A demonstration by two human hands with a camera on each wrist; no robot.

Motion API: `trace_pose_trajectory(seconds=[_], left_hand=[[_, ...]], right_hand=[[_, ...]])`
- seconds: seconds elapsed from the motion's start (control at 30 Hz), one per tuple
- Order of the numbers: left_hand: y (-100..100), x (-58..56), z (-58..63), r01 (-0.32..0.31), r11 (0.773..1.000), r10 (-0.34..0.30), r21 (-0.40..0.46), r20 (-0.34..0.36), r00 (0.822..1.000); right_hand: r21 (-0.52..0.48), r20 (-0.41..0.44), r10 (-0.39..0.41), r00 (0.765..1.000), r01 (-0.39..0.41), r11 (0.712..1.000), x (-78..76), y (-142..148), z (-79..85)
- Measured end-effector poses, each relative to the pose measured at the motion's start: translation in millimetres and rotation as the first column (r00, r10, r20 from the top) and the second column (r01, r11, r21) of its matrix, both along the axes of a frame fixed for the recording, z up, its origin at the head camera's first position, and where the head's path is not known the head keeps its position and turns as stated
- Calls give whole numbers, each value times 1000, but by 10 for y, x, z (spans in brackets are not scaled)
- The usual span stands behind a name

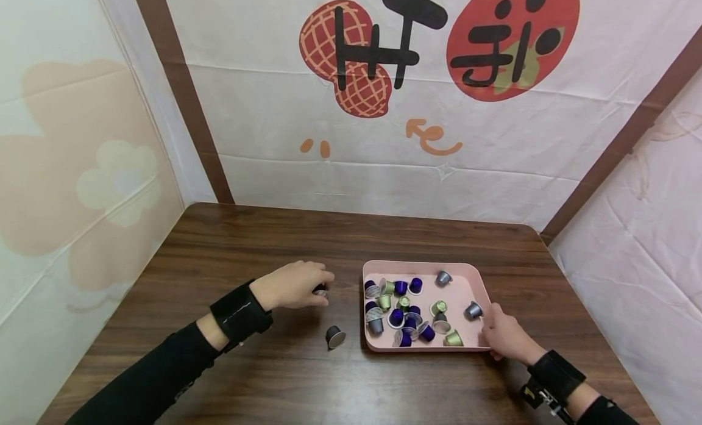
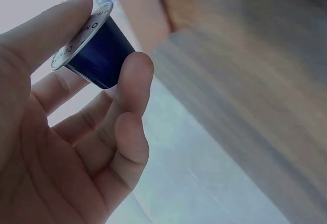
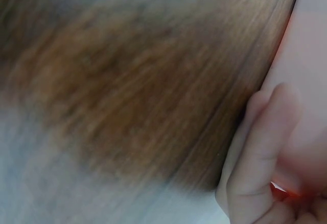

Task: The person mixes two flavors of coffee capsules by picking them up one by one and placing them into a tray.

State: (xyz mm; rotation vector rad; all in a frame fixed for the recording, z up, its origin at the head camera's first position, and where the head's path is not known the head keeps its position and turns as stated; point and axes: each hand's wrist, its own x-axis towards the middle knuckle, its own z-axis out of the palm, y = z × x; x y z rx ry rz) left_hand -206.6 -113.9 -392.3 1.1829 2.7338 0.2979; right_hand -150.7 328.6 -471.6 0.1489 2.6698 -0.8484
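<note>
My left hand (image 1: pixel 294 285) pinches a dark blue coffee capsule (image 2: pixel 104 52) between thumb and fingers, left of the tray. Its pale printed lid faces the thumb in the left wrist view. On the table in front of that hand, a dark grey capsule (image 1: pixel 334 337) lies on its side. The pink tray (image 1: pixel 463 278) holds several capsules in blue, green and grey, mostly in its left and middle parts. At the tray's front right corner my right hand (image 1: pixel 507 333) grips the rim, its fingers close to a grey capsule (image 1: pixel 473 311).
The dark wooden table (image 1: pixel 263 236) has its far edge against a white printed cloth (image 1: pixel 263 169). More cloth hangs along the left and right sides. Inside the tray, another grey capsule (image 1: pixel 443 278) sits near the far right corner.
</note>
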Motion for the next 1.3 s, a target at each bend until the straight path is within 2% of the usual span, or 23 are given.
trace_pose_trajectory(seconds=[0.13, 0.4, 0.57, 0.73, 1.03, 1.3], left_hand=[[177, -87, 105, 13, 1000, -14, -8, -19, 1000], [536, -224, 230, 74, 997, -74, 16, 21, 997], [746, -269, 260, 127, 991, -127, 29, 4, 992], [945, -281, 314, 166, 986, -166, -14, -11, 986], [1345, -358, 242, 226, 970, -228, -93, -9, 974], [1639, -357, 180, 256, 964, -257, -64, 2, 966]], right_hand=[[-1, 5, -8, 1000, 8, 1000, -10, -2, 3], [-17, -25, 16, 1000, -17, 1000, 2, -26, 16], [-10, -53, 18, 998, -18, 1000, 7, -19, -2], [-14, -56, 18, 998, -19, 1000, 13, -25, -9], [-5, -44, 10, 999, -10, 1000, 15, -6, -9], [-10, -34, 2, 999, -2, 1000, 0, 6, -19]])
